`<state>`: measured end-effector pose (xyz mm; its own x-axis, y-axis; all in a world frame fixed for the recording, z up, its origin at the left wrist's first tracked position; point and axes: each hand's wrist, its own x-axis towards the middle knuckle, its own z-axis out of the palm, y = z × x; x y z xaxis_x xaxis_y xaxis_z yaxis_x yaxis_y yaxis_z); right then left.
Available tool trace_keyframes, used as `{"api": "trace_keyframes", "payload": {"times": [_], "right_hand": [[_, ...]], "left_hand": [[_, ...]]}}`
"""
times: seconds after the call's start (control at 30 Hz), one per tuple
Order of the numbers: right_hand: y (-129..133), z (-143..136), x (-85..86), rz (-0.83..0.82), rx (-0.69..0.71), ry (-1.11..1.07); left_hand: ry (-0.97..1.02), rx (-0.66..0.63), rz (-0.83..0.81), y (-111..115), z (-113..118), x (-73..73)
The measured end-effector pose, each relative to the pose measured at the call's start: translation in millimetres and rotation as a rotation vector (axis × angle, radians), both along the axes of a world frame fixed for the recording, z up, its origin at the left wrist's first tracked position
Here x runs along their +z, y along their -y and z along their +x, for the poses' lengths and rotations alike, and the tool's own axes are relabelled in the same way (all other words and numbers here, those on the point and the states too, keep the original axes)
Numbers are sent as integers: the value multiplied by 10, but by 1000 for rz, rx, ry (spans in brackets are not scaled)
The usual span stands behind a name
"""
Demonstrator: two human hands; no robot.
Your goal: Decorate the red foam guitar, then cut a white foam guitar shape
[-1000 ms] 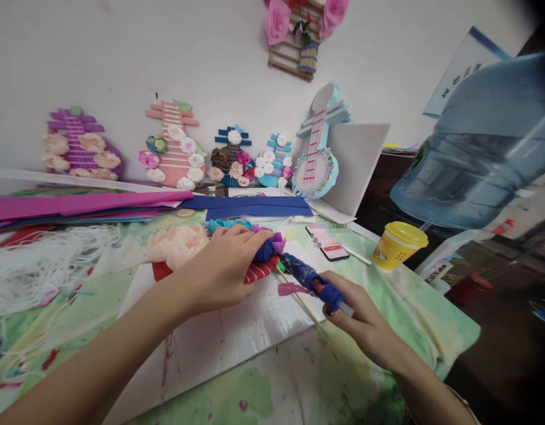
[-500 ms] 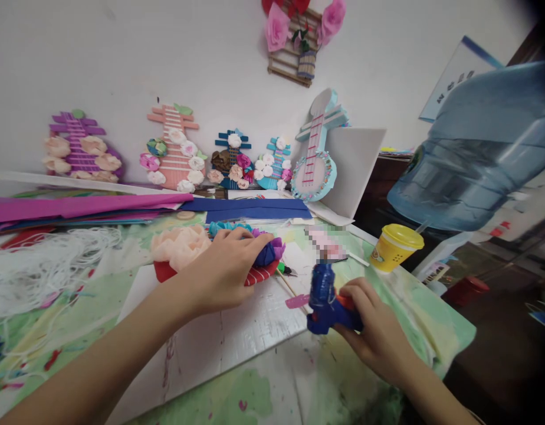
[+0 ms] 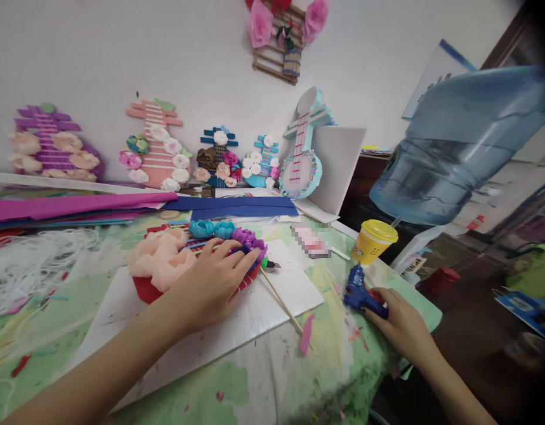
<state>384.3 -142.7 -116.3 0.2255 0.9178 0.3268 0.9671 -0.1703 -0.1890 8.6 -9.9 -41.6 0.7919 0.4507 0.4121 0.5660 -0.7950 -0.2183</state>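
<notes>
A red craft piece (image 3: 144, 289) with peach, teal and purple paper flowers lies on a white board (image 3: 268, 316). My left hand (image 3: 214, 277) rests over its right part, fingers bent around a dark blue flower that is mostly covered. A blue glue gun (image 3: 357, 290) is in my right hand (image 3: 399, 319), its fingers round the handle and its nozzle near the yellow cup. Right of the craft piece lie a black-tipped tool with a green part (image 3: 271, 264) and a thin stick (image 3: 284, 304) with a pink paper strip (image 3: 306, 334) at its lower end.
Yellow cup (image 3: 373, 242) at the table's right, with a large water bottle (image 3: 449, 147) behind it. White string (image 3: 46, 260) is heaped at left, near magenta paper (image 3: 78, 205). Blue paper (image 3: 241, 208) and decorated instrument shapes (image 3: 155, 141) stand or lie at the back.
My right hand has moved right with the glue gun, away from the board to beside the yellow cup. My left hand stays on the craft piece. The view has shifted a little to the right.
</notes>
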Motion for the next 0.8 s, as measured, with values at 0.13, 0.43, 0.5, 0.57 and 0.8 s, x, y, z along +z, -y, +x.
{"api": "trace_keyframes", "payload": {"times": [0.13, 0.43, 0.5, 0.57, 0.8], "right_hand": [[10, -16, -41, -29, -57, 89], [-270, -915, 599, 235, 400, -193], [-493, -1208, 771, 230, 546, -326], [-746, -1469, 878, 241, 694, -446], [-1272, -1895, 696, 214, 821, -783]], "left_hand": [[22, 27, 116, 118, -1, -135], [106, 52, 270, 304, -33, -473], [120, 58, 290, 309, -29, -521], [133, 79, 298, 312, -32, -551], [263, 64, 192, 385, -118, -525]]}}
